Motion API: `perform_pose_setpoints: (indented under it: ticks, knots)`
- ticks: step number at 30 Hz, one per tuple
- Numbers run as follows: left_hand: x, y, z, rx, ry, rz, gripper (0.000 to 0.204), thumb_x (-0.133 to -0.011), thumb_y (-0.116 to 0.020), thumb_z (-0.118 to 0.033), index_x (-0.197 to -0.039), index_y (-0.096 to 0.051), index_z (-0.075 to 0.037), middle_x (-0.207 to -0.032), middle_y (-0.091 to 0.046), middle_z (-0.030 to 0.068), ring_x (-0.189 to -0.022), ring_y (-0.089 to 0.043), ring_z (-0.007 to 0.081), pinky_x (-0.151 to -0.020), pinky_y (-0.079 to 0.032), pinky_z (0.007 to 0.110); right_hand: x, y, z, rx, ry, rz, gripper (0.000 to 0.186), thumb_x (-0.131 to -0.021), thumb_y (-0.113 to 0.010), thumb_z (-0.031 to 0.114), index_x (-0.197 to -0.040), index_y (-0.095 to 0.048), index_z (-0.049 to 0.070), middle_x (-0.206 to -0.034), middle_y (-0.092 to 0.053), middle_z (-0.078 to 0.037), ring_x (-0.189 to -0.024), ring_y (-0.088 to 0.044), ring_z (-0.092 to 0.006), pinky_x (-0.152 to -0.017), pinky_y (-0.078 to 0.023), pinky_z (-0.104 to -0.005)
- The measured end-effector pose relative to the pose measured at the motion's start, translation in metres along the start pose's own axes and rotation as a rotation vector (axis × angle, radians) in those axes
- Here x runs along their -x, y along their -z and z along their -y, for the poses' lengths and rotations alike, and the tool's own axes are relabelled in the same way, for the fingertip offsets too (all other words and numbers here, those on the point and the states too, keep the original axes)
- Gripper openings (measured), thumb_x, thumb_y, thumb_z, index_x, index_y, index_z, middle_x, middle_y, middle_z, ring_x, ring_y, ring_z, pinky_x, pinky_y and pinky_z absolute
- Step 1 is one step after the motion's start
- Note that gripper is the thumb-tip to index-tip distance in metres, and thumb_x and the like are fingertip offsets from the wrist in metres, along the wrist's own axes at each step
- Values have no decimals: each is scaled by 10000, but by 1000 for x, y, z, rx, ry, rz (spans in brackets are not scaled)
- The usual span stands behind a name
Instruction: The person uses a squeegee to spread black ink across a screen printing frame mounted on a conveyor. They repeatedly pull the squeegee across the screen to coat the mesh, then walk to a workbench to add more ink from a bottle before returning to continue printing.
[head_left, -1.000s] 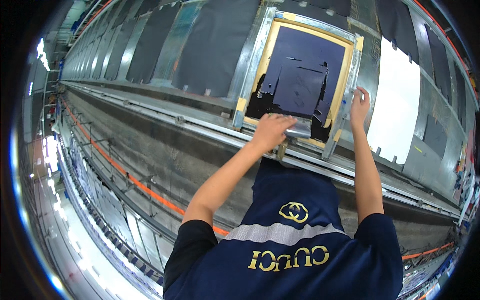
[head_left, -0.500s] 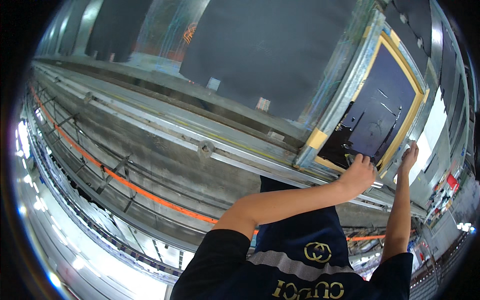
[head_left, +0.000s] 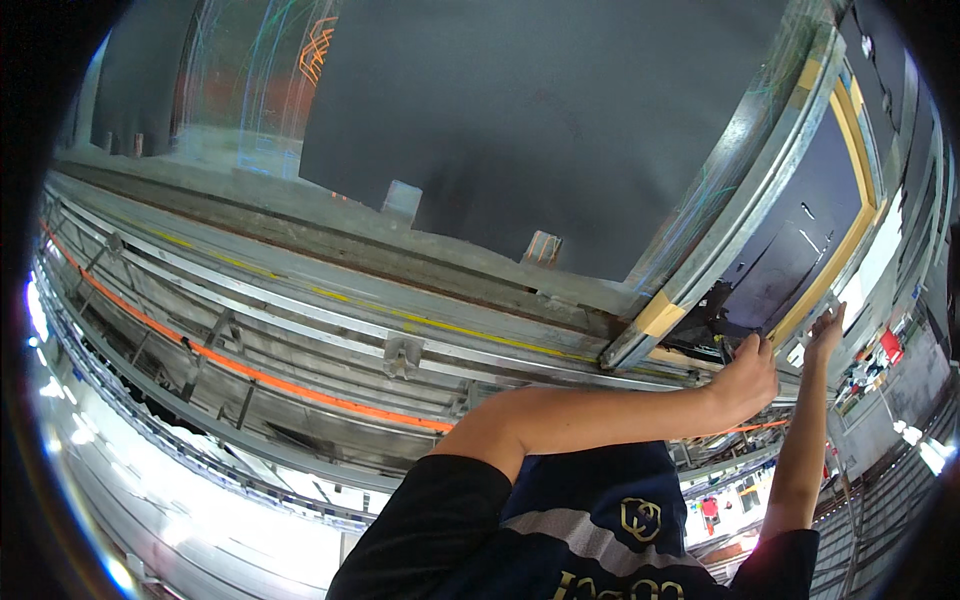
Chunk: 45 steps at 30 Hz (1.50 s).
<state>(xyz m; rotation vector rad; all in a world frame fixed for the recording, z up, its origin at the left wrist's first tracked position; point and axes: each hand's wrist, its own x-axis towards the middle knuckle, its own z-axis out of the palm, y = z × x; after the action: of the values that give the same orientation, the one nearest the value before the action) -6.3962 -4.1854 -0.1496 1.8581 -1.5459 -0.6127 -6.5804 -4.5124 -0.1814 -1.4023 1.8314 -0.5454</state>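
Observation:
A screen-printing frame (head_left: 728,205) with a metal rim and yellow tape along its inner edges lies at the right. Its dark mesh (head_left: 800,215) carries glossy black ink (head_left: 700,325) near the close corner. My left hand (head_left: 745,382) is closed at the frame's near end, fingers curled over something mostly hidden; a small yellowish-green bit shows by the fingertips. Beyond it, my right hand (head_left: 825,332) is raised beside the frame's right near corner, its fingers apart. Whether it touches the rim cannot be made out.
A long table carries black fabric panels (head_left: 520,120) with small pale tabs at their edges. Metal rails (head_left: 300,285) with a bracket (head_left: 403,352) run along its near side. An orange bar (head_left: 300,390) lies below them. White sheets (head_left: 880,245) show past the frame.
The view has shifted, so the frame and both hands sit farther right and slightly lower. My left hand stays closed at the frame's near end; my right hand's fingers look more spread.

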Motion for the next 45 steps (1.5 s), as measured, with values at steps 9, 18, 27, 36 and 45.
perform_pose_setpoints:
  ticks: [9, 18, 27, 36, 45]
  knots:
    - [-8, 10, 5, 54, 7, 57, 145, -851, -644, -238, -831, -723, -117, -737, -615, 11, -807, -543, 208, -698, -337, 383, 8, -6, 8, 17, -24, -11, 453, -1034, -630, 513, -782, -409, 208, -601, -289, 72, -529, -271, -91, -522, -257, -300]
    - [-8, 2, 0, 35, -10, 31, 162, -865, -640, -242, -854, -736, -112, -742, -621, 5, -804, -555, 216, -723, -372, 402, 6, -1, 8, 11, -25, 27, 363, -1038, -622, 512, -896, -520, 193, -617, -282, 66, -522, -272, -91, -511, -258, -291]
    - [-6, 6, 2, 7, -4, 35, 169, -872, -640, -238, -873, -746, -106, -747, -628, 12, -818, -564, 224, -725, -383, 410, 12, -10, 12, 0, -27, 30, 428, -1039, -629, 498, -831, -406, 197, -600, -243, 71, -511, -232, -90, -503, -210, -292]
    - [-4, 5, 3, 12, -3, 43, 164, -873, -641, -241, -846, -732, -108, -747, -617, 27, -813, -557, 230, -717, -381, 405, 10, -3, 10, 18, -23, 67, 372, -1036, -624, 514, -889, -533, 184, -615, -346, 85, -504, -286, -62, -499, -239, -266]
    - [-4, 13, 8, 1, 7, 41, 175, -862, -641, -252, -836, -737, -109, -756, -621, 22, -811, -553, 221, -712, -373, 395, 12, -11, 10, 10, -29, 1, 391, -1028, -636, 521, -863, -540, 181, -643, -380, 77, -531, -316, -75, -548, -284, -273]
